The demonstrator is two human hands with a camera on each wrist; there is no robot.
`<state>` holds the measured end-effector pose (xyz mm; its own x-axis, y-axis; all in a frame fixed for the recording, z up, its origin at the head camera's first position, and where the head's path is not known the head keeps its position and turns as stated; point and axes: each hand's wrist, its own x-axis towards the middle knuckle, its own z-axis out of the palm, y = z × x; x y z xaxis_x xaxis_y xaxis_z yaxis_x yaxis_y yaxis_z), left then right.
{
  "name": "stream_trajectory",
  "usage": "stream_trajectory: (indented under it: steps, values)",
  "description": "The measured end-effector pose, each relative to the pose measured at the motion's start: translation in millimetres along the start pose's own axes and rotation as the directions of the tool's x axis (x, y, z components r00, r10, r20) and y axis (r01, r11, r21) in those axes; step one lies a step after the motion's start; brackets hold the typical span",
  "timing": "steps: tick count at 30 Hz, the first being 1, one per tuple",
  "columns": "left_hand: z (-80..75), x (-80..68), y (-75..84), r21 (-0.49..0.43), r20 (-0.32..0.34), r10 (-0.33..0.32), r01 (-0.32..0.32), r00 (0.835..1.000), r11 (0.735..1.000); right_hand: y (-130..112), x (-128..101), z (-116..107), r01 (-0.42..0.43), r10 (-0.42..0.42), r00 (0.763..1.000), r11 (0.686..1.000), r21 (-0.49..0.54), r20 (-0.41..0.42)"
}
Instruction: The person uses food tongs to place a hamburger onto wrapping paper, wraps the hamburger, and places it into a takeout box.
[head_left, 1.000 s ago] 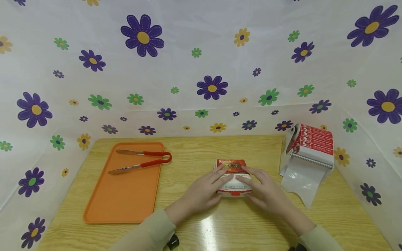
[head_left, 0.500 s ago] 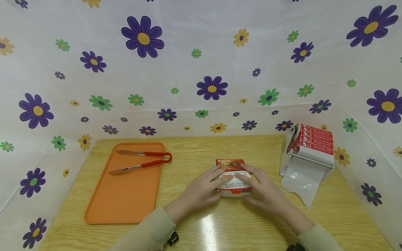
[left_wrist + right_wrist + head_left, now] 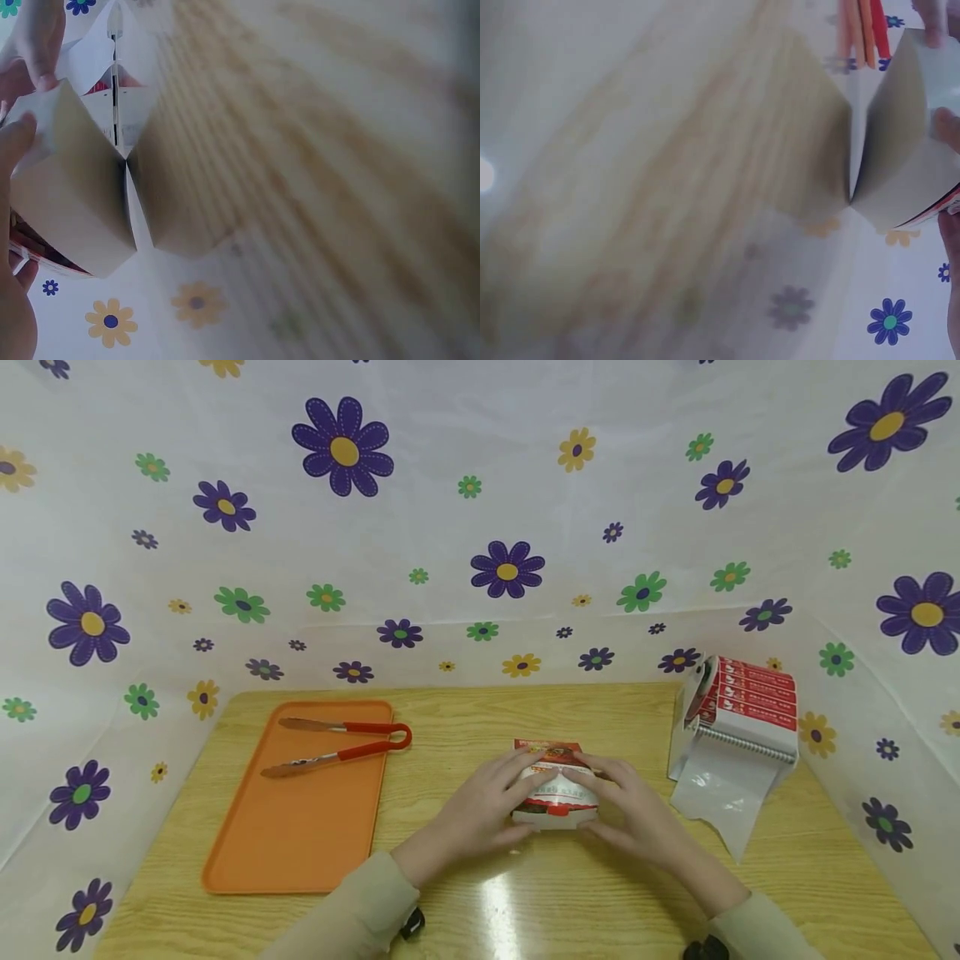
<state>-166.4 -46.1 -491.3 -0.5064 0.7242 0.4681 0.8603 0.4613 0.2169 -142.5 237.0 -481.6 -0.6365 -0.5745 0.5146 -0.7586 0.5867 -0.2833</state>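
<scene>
A small red-and-white carton box [image 3: 556, 788] stands on the wooden table [image 3: 465, 877] at the middle. My left hand [image 3: 501, 797] grips its left side, with fingers curled over the top and the thumb low at the front. From the other side my right hand [image 3: 617, 797] grips it the same way. The box looks slightly tipped. In the left wrist view its pale side [image 3: 75, 195] fills the left, with my fingertips [image 3: 16, 139] on its edge. The right wrist view shows the box's pale wall [image 3: 904, 161] and fingertips [image 3: 946, 127] on it.
An orange tray [image 3: 300, 827] lies at the left with red-handled tongs [image 3: 337, 747] on its far end. A bag dispenser [image 3: 738, 710] with a clear plastic sheet hanging out stands at the right. Flowered white sheeting [image 3: 480, 527] walls the table on three sides.
Both hands have drawn in from lying over the top of the box to gripping its sides. The box has tipped a little and shifted slightly left.
</scene>
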Motion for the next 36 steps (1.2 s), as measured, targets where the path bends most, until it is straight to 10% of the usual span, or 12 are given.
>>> stream_trajectory:
  steps: [24,36]
  values:
    - [1.6,7.8,-9.1,-0.097,-0.061,-0.135,0.128,0.989,0.987,-7,17,2,-0.151,0.147,0.987,0.986,0.066,0.072]
    - [-6.0,14.2,-13.0,-0.209,0.063,-0.226,0.235,0.972,0.949,-8,23,-5,-0.266,0.248,0.963,0.937,0.225,0.106]
